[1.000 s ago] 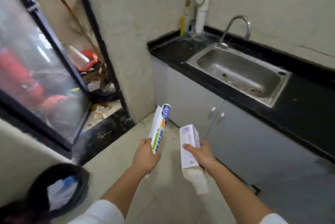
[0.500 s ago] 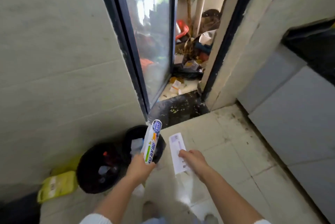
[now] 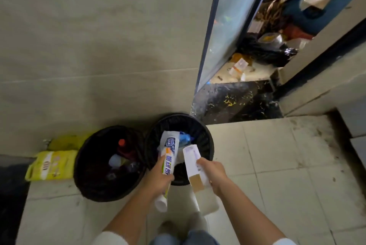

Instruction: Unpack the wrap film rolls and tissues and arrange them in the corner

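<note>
Two round black bins stand side by side on the tiled floor (image 3: 277,165) at the wall's foot. The left bin (image 3: 95,185) holds bottles; the right bin (image 3: 206,135) holds crumpled wrappers. Over the right bin's near rim, the left hand (image 3: 158,179) clasps a glossy printed wrap film roll (image 3: 168,157), long axis pointing away. The right hand (image 3: 213,175) pinches a flattened white carton (image 3: 193,162).

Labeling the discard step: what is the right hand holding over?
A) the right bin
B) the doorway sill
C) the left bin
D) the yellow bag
A: the right hand holds the white box above the near rim of the right bin; the left bin and the yellow bag sit further left.
</note>
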The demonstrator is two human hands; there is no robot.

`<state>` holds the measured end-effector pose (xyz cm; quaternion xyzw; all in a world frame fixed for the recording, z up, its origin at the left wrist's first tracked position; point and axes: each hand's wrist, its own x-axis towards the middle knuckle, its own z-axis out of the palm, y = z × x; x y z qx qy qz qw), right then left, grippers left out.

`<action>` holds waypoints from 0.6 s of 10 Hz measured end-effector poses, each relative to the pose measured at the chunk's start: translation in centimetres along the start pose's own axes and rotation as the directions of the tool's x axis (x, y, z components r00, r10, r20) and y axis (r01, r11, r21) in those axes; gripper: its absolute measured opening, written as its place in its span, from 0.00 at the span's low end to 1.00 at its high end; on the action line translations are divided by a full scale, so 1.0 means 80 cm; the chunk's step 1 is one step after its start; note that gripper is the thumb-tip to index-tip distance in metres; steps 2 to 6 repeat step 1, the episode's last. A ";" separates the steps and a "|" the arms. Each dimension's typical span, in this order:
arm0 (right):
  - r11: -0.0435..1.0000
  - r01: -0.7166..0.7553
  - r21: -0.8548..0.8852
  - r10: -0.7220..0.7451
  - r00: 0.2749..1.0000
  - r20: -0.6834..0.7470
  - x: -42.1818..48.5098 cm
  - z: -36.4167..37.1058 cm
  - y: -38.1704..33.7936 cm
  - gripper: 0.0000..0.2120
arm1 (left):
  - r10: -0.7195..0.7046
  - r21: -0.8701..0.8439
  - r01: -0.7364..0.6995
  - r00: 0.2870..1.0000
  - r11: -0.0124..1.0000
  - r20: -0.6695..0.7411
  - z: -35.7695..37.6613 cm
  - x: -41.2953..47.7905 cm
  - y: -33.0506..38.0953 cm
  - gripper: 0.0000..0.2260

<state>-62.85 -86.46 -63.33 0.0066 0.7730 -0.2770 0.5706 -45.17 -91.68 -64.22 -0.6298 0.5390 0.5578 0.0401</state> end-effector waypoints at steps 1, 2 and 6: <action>0.999 0.044 -0.031 -0.044 0.999 -0.016 0.046 0.016 0.005 0.10 | 0.006 -0.046 -0.006 1.000 0.999 -0.010 0.023 0.059 -0.017 0.31; 0.999 0.044 -0.031 -0.044 0.999 -0.016 0.046 0.016 0.005 0.10 | 0.006 -0.046 -0.006 1.000 0.999 -0.010 0.023 0.059 -0.017 0.31; 0.999 0.044 -0.031 -0.044 0.999 -0.016 0.046 0.016 0.005 0.10 | 0.006 -0.046 -0.006 1.000 0.999 -0.010 0.023 0.059 -0.017 0.31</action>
